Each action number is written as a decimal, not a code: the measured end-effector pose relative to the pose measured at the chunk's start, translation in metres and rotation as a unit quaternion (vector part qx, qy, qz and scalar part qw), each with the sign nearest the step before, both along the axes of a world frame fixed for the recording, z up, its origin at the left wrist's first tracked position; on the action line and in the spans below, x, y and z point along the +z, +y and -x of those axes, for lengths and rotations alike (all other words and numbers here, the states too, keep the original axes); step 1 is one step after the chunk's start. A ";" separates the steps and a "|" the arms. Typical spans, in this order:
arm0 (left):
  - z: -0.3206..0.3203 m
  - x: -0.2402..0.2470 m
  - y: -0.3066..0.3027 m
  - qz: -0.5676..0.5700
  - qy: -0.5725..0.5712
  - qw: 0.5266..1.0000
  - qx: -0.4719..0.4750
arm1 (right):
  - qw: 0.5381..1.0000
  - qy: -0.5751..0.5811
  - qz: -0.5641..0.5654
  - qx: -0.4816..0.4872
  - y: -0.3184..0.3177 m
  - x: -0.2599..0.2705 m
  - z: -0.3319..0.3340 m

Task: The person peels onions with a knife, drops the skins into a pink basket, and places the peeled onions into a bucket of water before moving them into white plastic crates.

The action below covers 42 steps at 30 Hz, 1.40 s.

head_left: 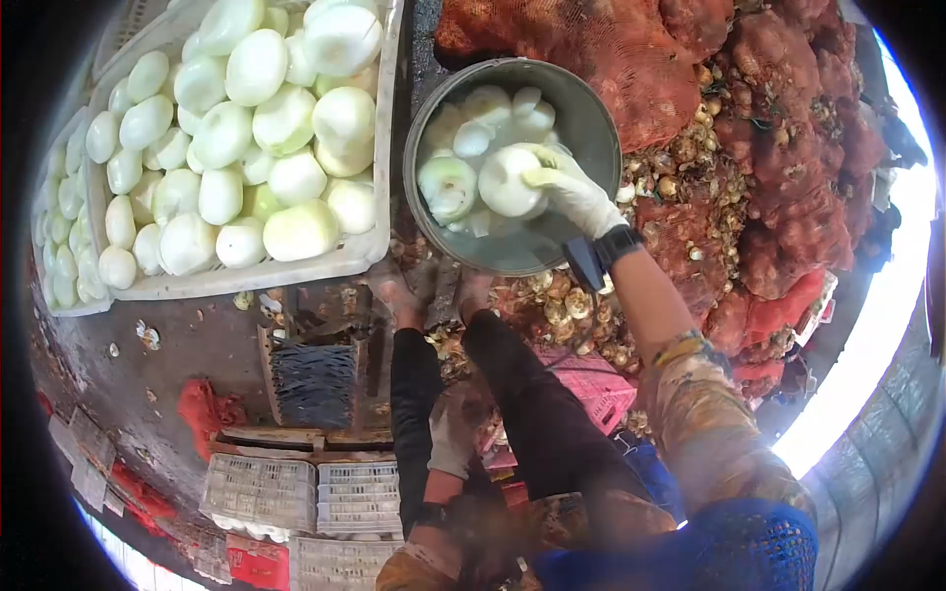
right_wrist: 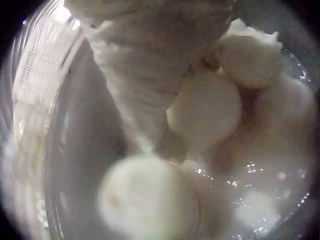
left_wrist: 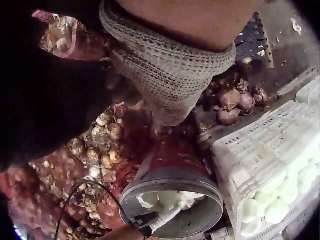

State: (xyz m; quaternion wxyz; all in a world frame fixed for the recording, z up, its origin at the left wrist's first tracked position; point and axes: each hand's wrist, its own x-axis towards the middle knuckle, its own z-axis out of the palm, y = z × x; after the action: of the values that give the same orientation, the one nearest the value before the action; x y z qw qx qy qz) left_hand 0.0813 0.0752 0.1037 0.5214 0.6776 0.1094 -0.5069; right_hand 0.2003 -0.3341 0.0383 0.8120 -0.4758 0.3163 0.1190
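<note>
In a white glove, my right hand (head_left: 567, 187) reaches into a grey bucket (head_left: 419, 128) and grips a large peeled onion (head_left: 505, 182), fingers over its side. Another peeled onion (head_left: 446, 187) lies beside it, with more in cloudy liquid. The right wrist view shows the glove (right_wrist: 155, 65) over several peeled onions (right_wrist: 205, 110). My left hand (head_left: 453, 433) hangs low by my leg in a greyish knit glove (left_wrist: 165, 80), apart from the bucket. Nothing shows in it; its fingers are mostly hidden.
A white crate (head_left: 246, 284) heaped with peeled onions stands left of the bucket. Red mesh sacks (head_left: 631, 79) and loose unpeeled onions (head_left: 562, 305) lie to the right. Behind me are a low stool with a woven seat (head_left: 313, 384), stacked crates (head_left: 261, 490) and a pink crate (head_left: 591, 389).
</note>
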 end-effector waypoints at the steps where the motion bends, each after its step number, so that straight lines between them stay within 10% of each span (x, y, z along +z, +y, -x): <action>1: -0.002 -0.007 0.003 -0.006 -0.178 0.975 -0.133 | 0.993 -0.003 -0.074 -0.095 0.011 0.024 0.005; 7: 0.036 -0.026 -0.003 0.081 0.154 0.954 0.244 | 0.858 0.010 -0.472 -0.203 0.034 0.070 -0.020; 10: -0.014 0.002 -0.004 0.042 0.046 0.992 0.111 | 0.914 -0.025 -0.372 -0.160 0.072 0.124 -0.072; 18: -0.033 0.011 -0.014 0.054 0.312 0.834 0.451 | 0.988 -0.140 -0.038 0.058 0.171 0.158 -0.212; 22: -0.064 0.035 -0.011 0.004 0.288 0.855 0.431 | 0.949 -0.235 0.162 0.132 0.250 0.175 -0.295; 25: -0.063 0.034 -0.001 0.054 0.241 0.852 0.461 | 0.788 -0.219 0.513 0.261 0.277 0.125 -0.341; 28: -0.042 0.016 -0.001 0.086 0.195 0.841 0.497 | 0.737 -0.188 0.556 0.336 0.296 0.111 -0.356; 34: -0.046 0.012 0.006 0.086 0.156 0.862 0.474 | 0.841 -0.179 0.378 0.342 0.305 0.135 -0.322; 38: -0.016 -0.042 0.012 0.123 0.158 0.859 0.471 | 0.785 -0.313 0.489 0.216 0.271 0.133 -0.234; 42: -0.030 -0.017 0.021 0.063 -0.037 0.986 0.153 | 0.908 0.025 0.368 0.198 0.187 0.146 -0.117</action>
State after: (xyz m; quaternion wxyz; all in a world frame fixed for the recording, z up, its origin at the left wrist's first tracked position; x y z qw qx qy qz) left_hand 0.1113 0.0966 0.0871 0.6381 0.6372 0.1598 -0.4016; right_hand 0.3170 -0.1468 0.1841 0.5310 -0.7904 0.2575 0.1642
